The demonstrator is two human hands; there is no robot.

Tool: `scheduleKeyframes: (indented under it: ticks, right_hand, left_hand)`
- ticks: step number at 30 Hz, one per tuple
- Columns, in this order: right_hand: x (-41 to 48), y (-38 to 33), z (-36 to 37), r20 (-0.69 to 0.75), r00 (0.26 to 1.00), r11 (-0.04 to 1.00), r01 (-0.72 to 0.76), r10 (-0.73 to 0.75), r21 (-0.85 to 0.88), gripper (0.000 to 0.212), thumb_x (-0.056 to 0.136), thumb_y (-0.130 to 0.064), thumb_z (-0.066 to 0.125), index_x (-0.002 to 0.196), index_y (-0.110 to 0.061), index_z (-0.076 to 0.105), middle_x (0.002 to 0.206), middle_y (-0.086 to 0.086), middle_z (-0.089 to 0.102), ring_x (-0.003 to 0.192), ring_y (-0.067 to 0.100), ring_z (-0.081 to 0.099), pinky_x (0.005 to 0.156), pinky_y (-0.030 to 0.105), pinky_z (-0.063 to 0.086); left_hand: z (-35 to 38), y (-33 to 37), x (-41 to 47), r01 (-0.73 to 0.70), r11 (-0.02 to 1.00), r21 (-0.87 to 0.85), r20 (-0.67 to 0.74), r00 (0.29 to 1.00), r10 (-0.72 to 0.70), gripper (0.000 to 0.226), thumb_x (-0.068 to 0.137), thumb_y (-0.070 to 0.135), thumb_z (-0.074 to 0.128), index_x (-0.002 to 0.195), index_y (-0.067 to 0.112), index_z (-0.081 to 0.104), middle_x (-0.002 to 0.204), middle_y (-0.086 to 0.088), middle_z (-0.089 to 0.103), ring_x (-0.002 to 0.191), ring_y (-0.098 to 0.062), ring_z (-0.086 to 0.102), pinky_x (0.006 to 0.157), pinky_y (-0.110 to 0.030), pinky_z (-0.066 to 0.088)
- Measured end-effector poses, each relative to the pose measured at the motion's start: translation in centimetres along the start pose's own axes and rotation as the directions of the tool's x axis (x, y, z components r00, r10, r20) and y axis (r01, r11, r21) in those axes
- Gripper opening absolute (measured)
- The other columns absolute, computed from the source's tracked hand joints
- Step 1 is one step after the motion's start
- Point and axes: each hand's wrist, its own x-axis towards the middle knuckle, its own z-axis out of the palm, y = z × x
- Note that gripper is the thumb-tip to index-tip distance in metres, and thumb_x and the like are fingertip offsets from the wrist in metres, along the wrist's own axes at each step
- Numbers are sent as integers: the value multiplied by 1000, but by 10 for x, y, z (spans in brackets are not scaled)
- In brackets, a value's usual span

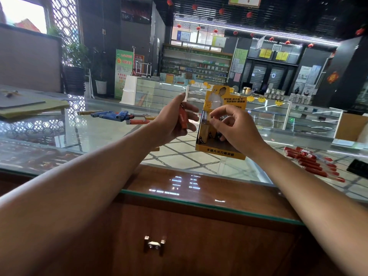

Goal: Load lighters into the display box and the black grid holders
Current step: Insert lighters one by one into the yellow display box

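A glass-topped counter (pixel 99 134) with a brown wooden front spans the view. At its centre stands a yellow cardboard display box (pixel 221 152), upright, with its open front facing the person. A row of red lighters (pixel 310 164) lies at 3 o'clock of the box, and loose blue and orange lighters (pixel 119 115) lie at 10 o'clock. The right grip (pixel 237 128) curls over the box front, thumb and forefinger pinching a pale lighter (pixel 205 126) standing inside. The left grip (pixel 175 120), just beside the box at 9 o'clock, holds an orange lighter (pixel 183 119) upright.
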Motion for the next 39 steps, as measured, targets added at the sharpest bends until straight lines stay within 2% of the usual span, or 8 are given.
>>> scheduleKeyframes:
  ticks: [4, 10, 17, 20, 25, 31, 35, 39]
  right_hand:
    - [1, 0, 0, -13, 1000, 1000, -1, 1, 0, 9, 98, -28, 68, 107, -27, 67, 103, -6, 70, 71, 9, 67, 54, 26, 58]
    - [1, -1, 0, -29, 1000, 1000, 2, -2, 13, 7, 100, -26, 65, 106, -24, 68, 100, -4, 70, 71, 14, 67, 55, 32, 61]
    - [1, -1, -1, -46, 999, 996, -17, 21, 88, 21, 108, -30, 51, 113, -16, 67, 80, 7, 66, 62, 13, 63, 50, 30, 55]
    - [2, -3, -2, -38, 999, 988, -22, 28, 153, 28, 109, -34, 47, 115, -13, 64, 86, 16, 66, 62, 17, 62, 50, 31, 53]
    - [2, -4, -2, -53, 998, 982, -27, 38, 188, 23, 101, -30, 65, 117, -15, 64, 99, 0, 66, 61, 16, 63, 50, 30, 53]
    - [2, -4, -3, -84, 996, 981, -10, 27, 195, 19, 98, -25, 69, 115, -18, 64, 102, 1, 66, 61, 13, 63, 49, 27, 54]
    - [5, -2, -9, -145, 988, 971, -17, 53, 239, 17, 100, -21, 66, 116, -16, 64, 103, 3, 68, 63, 13, 63, 49, 26, 53]
    - [7, 1, -15, -212, 974, 956, -18, 83, 292, 18, 99, -19, 67, 116, -14, 66, 102, 1, 69, 76, 11, 68, 53, 29, 57]
  left_hand:
    - [-3, -2, 3, -30, 999, 23, 11, 999, 30, 66, 107, 57, 23, 108, 11, 70, 86, -6, 69, 68, -20, 63, 50, -24, 39]
    - [0, -2, 5, -23, 1000, 11, -55, 998, 24, 57, 104, 63, 34, 94, 15, 64, 65, -6, 54, 52, -13, 38, 48, -24, 29]
    - [-1, -5, 5, -155, 985, 74, 49, 987, 152, 22, 103, 36, 59, 95, 17, 65, 77, 3, 66, 61, -11, 50, 53, -24, 38]
    - [-1, -6, 8, -190, 979, 74, 51, 981, 187, 16, 99, 28, 66, 93, 14, 61, 78, 1, 68, 62, -11, 52, 52, -22, 41]
    - [2, -7, 7, -283, 958, 56, 113, 955, 275, 11, 96, 9, 67, 91, 7, 58, 80, -6, 69, 65, -10, 61, 61, -23, 48]
    - [3, -5, 4, -288, 957, -25, 147, 946, 288, 6, 97, 4, 65, 99, 4, 59, 93, -13, 70, 80, -20, 69, 68, -26, 58]
    - [1, -5, 7, -312, 936, 164, 57, 950, 306, 7, 100, 23, 65, 99, 16, 65, 101, -5, 75, 87, -18, 65, 71, -30, 50]
    - [-4, -6, 9, -338, 857, 389, 0, 930, 367, 11, 101, 14, 59, 102, 23, 66, 107, 1, 75, 87, -6, 64, 72, -21, 51]
